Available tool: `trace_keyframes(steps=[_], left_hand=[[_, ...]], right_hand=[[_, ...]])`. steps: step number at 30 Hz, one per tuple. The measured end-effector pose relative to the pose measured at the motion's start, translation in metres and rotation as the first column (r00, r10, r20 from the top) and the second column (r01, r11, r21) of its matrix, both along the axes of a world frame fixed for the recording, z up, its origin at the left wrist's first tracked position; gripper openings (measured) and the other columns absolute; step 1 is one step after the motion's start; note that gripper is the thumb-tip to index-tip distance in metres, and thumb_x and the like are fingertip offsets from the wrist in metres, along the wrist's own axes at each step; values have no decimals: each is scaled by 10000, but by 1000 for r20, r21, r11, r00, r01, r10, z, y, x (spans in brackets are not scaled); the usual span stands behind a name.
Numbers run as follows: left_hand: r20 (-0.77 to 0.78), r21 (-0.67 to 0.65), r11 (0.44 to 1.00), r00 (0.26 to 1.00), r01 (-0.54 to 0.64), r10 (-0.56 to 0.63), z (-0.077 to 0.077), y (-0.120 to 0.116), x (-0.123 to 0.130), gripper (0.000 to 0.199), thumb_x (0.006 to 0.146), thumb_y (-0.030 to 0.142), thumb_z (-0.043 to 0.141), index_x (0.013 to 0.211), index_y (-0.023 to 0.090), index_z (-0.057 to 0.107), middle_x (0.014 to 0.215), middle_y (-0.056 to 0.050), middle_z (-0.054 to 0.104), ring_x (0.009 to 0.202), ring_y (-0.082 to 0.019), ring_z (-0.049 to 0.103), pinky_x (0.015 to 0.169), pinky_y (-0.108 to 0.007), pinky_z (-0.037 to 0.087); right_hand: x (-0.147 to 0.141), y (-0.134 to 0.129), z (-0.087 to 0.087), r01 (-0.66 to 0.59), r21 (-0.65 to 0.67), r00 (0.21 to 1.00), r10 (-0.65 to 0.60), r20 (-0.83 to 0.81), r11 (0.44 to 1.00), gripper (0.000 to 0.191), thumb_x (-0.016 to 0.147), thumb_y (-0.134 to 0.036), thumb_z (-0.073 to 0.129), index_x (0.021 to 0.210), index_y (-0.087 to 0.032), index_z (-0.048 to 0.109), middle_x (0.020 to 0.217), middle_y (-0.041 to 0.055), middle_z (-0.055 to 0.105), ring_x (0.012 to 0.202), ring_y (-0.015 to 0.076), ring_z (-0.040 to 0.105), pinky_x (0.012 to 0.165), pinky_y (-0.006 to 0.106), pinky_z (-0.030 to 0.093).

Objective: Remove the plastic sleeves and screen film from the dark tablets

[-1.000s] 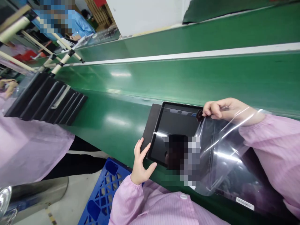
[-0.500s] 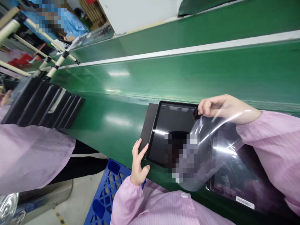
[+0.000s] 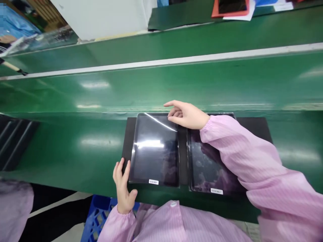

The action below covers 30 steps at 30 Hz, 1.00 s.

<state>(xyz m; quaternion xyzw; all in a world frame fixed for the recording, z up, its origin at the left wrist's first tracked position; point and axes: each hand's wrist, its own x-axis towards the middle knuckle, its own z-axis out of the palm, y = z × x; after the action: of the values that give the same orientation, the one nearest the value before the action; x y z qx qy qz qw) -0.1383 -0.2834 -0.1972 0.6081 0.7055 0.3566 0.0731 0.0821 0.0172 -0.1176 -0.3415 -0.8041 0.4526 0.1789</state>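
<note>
Two dark-screened tablets lie side by side on a black mat [image 3: 183, 164]. Over the left tablet [image 3: 153, 161] lies a clear film, with bright glare across it and a white label [image 3: 153, 182] near the lower edge. My left hand [image 3: 124, 188] is open, fingers spread beside that tablet's lower left edge, fingertips at the mat. Above its upper right corner is my right hand [image 3: 186, 114], index finger extended and the other fingers loosely curled, with nothing visible in it. My right sleeve hides part of the right tablet [image 3: 212, 171], which also bears a white label [image 3: 216, 191].
The green bench [image 3: 101, 144] runs across the view, with a white strip [image 3: 161, 63] behind. Black ribbed pieces [image 3: 15, 141] stand at the left, near another person's sleeve [image 3: 15, 205]. A blue plastic crate [image 3: 98, 215] is below the bench edge. A red-orange tray [image 3: 230, 8] sits at the back.
My right hand has let go of the clear film, which now lies flat over the left tablet. My left hand stays by the tablet's edge. The view has swung to the right.
</note>
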Motion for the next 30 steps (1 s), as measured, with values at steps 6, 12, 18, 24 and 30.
trace_keyframes(steps=[6, 12, 18, 24, 30], left_hand=[[38, -59, 971, 971, -232, 235, -6, 3, 4, 770, 935, 402, 626, 1602, 286, 258, 1603, -141, 368, 1511, -355, 264, 1217, -549, 255], [90, -64, 967, 964, -246, 251, -7, 2, 2, 802, 905, 405, 666, 1595, 283, 277, 1600, -146, 365, 1525, -355, 240, 1225, -561, 250], [71, -51, 974, 972, -222, 225, -7, 3, 1, 799, 900, 380, 677, 1591, 294, 286, 1602, -127, 357, 1520, -344, 259, 1241, -528, 241], [52, -61, 972, 972, -227, 230, -6, 2, 1, 761, 905, 391, 660, 1575, 272, 321, 1596, -143, 359, 1517, -343, 268, 1236, -550, 245], [25, -86, 966, 968, -245, 248, -5, 2, 3, 710, 903, 399, 647, 1546, 285, 368, 1581, -155, 370, 1485, -379, 315, 1193, -605, 298]], right_hand=[[3, 1, 6, 13, 104, 992, -25, 121, 994, 456, 903, -188, 667, 1354, -173, 608, 861, 37, 780, 819, 207, 737, 848, 387, 590], [-2, -2, 12, -63, -231, 984, 22, -176, 971, 331, 915, -70, 599, 1205, -191, 702, 679, -15, 739, 662, 151, 729, 678, 288, 625], [-16, -3, 18, -79, -547, 937, -126, -326, 833, 236, 919, 11, 571, 939, -154, 739, 633, -7, 728, 581, 103, 715, 564, 180, 619], [-20, -4, 17, -8, -699, 919, -271, -287, 715, 247, 954, 4, 525, 1066, -138, 693, 743, 40, 775, 675, 122, 753, 645, 211, 645], [-21, -55, 36, 61, -591, 885, -318, -341, 804, 206, 923, -64, 567, 1011, -198, 697, 813, 25, 773, 769, 163, 756, 761, 336, 650]])
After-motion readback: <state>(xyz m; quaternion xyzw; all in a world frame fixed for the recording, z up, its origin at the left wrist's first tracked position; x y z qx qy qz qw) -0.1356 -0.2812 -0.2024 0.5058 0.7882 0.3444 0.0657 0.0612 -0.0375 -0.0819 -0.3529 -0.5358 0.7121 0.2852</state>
